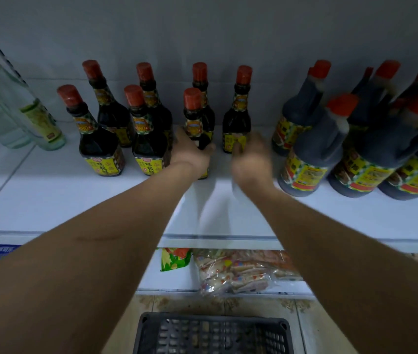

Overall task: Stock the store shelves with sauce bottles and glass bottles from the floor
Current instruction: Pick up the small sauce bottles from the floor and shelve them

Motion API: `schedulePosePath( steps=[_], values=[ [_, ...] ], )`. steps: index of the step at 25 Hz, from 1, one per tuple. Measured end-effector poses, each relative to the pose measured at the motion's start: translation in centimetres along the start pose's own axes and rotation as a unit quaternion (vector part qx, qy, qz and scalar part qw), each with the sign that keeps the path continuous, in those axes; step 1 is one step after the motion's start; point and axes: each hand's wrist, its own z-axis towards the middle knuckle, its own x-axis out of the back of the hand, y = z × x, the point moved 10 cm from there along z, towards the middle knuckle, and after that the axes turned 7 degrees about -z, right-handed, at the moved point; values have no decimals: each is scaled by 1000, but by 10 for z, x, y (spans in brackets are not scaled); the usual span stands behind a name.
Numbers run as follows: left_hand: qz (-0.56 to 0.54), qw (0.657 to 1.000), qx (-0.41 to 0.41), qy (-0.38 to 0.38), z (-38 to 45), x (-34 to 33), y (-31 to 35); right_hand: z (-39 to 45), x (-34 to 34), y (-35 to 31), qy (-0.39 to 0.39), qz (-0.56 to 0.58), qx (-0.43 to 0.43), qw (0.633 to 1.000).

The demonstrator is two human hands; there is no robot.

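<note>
A dark red-capped sauce bottle is gripped by the left hand; the right hand is blurred, grip unclear; upright seating beside its row is advised.

A shop: white shelf of matching sauce bottles, snack packets below.

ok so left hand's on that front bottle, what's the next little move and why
Probably let go and draw the left hand back. The sauce bottle it grips already stands upright on the shelf, level with the two front bottles to its left. The right hand is blurred beside the next bottle.
</note>
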Motion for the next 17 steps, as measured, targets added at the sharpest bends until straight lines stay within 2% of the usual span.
schedulePosePath(
  steps=[2, 4, 7, 9, 12, 14, 17],
  values=[
    [-21, 999, -10, 33, -12, 2, -3, -40, 5, 1, 30, 53, 75, 995],
    [-16, 997, -12, 71, -35, 2, -3, -64, 5, 11, 28, 75, 121, 989],
    [34, 987, -68, 142, -87, -6, 3, -87, 21, 46, 23, 111, 94, 989],
    [62, 977, -149, 139, -133, -30, 5, -115, 34, 74, 3, 115, 90, 989],
    [97, 969, -229, -5, -195, -101, -1, -169, 46, 134, -63, 80, 90, 991],
    [139, 954, -242, -110, -227, -154, -7, -196, 55, 184, -87, 69, 70, 991],
    [208, 921, -239, -228, -266, -231, -19, -222, 79, 261, -104, 47, 15, 993]
  ],
)
